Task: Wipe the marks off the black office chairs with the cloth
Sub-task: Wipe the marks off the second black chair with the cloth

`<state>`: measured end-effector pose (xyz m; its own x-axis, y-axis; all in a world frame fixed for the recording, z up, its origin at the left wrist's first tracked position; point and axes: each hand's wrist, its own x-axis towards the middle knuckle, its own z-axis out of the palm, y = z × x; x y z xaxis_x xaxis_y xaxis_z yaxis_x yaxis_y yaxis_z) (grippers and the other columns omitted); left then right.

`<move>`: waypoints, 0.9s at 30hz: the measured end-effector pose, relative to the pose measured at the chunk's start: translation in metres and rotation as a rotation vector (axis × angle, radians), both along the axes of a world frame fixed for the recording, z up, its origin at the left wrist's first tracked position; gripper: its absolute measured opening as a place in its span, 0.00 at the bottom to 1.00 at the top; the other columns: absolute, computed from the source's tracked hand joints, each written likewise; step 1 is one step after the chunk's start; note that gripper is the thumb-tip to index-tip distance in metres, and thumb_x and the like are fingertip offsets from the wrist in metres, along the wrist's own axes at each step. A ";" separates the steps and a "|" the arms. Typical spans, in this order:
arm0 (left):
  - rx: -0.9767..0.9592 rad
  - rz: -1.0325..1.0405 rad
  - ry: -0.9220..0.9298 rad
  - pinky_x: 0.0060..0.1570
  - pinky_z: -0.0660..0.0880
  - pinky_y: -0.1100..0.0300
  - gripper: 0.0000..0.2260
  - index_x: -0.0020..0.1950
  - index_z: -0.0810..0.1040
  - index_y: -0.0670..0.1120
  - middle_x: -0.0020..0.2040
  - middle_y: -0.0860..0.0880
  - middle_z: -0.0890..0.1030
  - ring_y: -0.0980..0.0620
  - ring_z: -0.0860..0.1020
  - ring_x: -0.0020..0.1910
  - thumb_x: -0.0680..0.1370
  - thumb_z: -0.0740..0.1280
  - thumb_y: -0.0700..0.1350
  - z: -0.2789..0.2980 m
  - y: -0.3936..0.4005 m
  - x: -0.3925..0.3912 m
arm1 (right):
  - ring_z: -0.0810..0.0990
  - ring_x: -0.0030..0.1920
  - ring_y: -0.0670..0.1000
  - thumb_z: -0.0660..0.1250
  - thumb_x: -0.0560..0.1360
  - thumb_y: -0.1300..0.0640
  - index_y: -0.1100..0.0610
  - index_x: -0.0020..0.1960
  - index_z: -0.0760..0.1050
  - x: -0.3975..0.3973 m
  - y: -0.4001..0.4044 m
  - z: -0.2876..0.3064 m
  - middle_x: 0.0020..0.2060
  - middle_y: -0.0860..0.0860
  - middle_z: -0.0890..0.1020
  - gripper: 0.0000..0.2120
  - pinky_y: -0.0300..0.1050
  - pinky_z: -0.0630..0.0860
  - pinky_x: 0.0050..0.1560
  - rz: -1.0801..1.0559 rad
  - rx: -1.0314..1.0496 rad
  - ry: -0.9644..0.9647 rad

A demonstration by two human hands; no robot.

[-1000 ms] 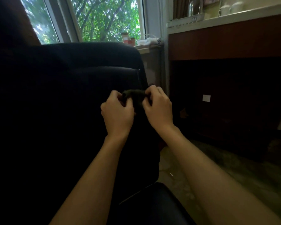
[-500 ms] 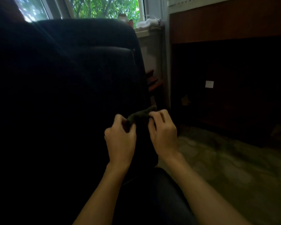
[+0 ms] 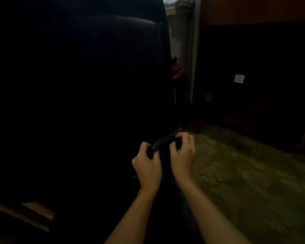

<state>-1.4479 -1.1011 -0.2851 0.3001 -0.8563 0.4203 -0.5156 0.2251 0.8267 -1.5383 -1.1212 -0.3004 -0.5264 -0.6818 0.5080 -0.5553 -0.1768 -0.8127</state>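
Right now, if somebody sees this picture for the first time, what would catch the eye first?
The two bare hands low in the middle: the left hand and right hand both pinch a dark cloth stretched between them. Behind them the black office chair fills the whole left side, nearly lost in shadow. On the right lies a pale patterned floor.

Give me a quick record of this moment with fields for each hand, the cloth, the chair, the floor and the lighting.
left hand: grips the cloth's left end
right hand: pinches the cloth's right end
cloth: dark, bunched, stretched between both hands
chair: black, tall backrest beside and behind the hands
cloth on chair: cannot tell
floor: patterned greenish covering, right of the chair
lighting: very dim; marks not visible
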 end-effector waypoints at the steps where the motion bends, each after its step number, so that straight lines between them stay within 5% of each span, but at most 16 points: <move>1: -0.003 -0.005 0.027 0.28 0.72 0.65 0.09 0.39 0.73 0.48 0.32 0.55 0.76 0.58 0.77 0.33 0.77 0.69 0.39 0.002 0.002 0.001 | 0.71 0.42 0.43 0.67 0.74 0.64 0.58 0.52 0.75 0.002 0.001 0.001 0.49 0.50 0.74 0.07 0.22 0.65 0.43 0.001 0.008 -0.024; 17: 0.004 0.337 0.321 0.32 0.72 0.71 0.07 0.40 0.74 0.45 0.34 0.54 0.78 0.62 0.77 0.34 0.77 0.69 0.37 -0.009 0.028 0.124 | 0.75 0.44 0.44 0.68 0.75 0.62 0.56 0.50 0.75 0.138 0.021 0.011 0.47 0.48 0.76 0.05 0.35 0.71 0.43 0.222 0.080 0.030; 20: 0.005 0.426 0.391 0.37 0.78 0.60 0.05 0.43 0.75 0.45 0.36 0.52 0.79 0.60 0.79 0.36 0.77 0.69 0.38 -0.014 0.040 0.149 | 0.76 0.46 0.45 0.67 0.76 0.61 0.54 0.51 0.74 0.166 0.031 0.009 0.48 0.48 0.76 0.06 0.38 0.76 0.45 0.344 0.104 0.106; 24: 0.026 0.354 0.340 0.31 0.69 0.70 0.08 0.39 0.73 0.45 0.32 0.54 0.76 0.63 0.75 0.32 0.76 0.68 0.37 0.001 0.037 0.125 | 0.76 0.45 0.47 0.67 0.74 0.64 0.56 0.49 0.75 0.142 0.027 0.018 0.47 0.50 0.76 0.06 0.37 0.70 0.44 0.272 0.094 0.117; 27: 0.068 0.233 0.300 0.33 0.73 0.61 0.09 0.38 0.72 0.45 0.33 0.52 0.77 0.59 0.75 0.32 0.76 0.68 0.38 0.013 0.028 0.102 | 0.76 0.44 0.49 0.67 0.74 0.64 0.58 0.49 0.75 0.111 0.019 0.028 0.46 0.52 0.77 0.05 0.38 0.69 0.44 0.149 0.108 0.081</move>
